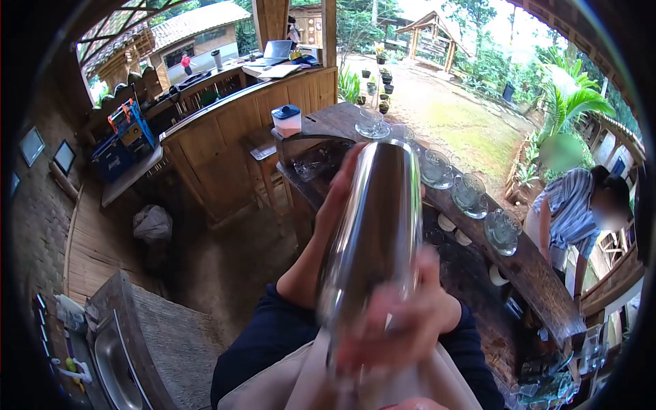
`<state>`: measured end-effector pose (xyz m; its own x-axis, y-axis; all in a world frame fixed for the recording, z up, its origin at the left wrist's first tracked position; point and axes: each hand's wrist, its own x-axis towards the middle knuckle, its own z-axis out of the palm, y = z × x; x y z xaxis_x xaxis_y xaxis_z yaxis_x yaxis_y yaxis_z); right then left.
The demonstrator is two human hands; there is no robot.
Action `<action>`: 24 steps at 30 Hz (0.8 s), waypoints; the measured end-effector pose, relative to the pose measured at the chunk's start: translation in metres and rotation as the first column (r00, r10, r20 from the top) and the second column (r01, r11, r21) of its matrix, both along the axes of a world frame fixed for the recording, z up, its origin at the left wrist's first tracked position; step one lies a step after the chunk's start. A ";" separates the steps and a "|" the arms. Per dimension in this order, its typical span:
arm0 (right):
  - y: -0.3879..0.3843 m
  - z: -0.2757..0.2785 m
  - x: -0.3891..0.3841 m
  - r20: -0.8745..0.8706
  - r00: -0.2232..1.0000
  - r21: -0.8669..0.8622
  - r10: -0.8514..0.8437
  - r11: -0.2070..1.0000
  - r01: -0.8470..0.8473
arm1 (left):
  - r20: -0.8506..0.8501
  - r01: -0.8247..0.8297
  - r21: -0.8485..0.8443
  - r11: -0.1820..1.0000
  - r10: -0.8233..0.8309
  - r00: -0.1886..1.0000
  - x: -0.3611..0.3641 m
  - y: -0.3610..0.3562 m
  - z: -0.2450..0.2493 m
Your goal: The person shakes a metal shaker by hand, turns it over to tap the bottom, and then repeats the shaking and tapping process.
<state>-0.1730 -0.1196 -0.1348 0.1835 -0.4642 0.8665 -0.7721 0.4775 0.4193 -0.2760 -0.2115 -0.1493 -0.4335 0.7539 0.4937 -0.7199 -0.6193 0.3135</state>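
A tall shiny metal shaker stands tilted before my chest, blurred by motion. My left hand wraps round its upper left side, partly hidden behind it. Lower down, my right hand grips the shaker's right side and lower end, its fingers smeared. Behind the shaker, several clear glass cups on saucers line the raised dark wooden counter, among them one glass cup and another nearer the right end.
A lidded container sits at the counter's far left end. A person in a striped shirt stands beyond the counter at the right. At lower left are a metal sink and a white bag. Glassware crowds the lower right.
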 end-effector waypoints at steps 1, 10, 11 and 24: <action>-0.002 -0.005 0.006 -0.191 0.973 0.130 0.132 0.986 -0.108 | -0.043 0.055 0.154 0.987 -0.049 0.998 0.008 -0.003 -0.001; 0.016 -0.036 -0.088 0.612 0.759 -0.546 0.224 0.813 0.201 | 0.351 -0.291 -0.093 0.952 0.305 0.886 -0.045 0.034 -0.084; 0.016 -0.031 -0.081 0.599 0.776 -0.507 0.195 0.843 0.179 | 0.355 -0.306 -0.086 0.948 0.316 0.880 -0.038 0.033 -0.076; 0.025 -0.028 -0.085 0.508 0.861 -0.391 0.028 0.898 0.202 | 0.293 0.029 -0.047 0.998 -0.014 0.956 -0.067 0.037 -0.061</action>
<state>-0.2576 -0.0942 -0.1629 -0.3407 -0.0307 0.9397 -0.7639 0.5916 -0.2577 -0.3428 -0.1743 -0.2107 -0.5368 0.7851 0.3089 -0.7977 -0.5915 0.1171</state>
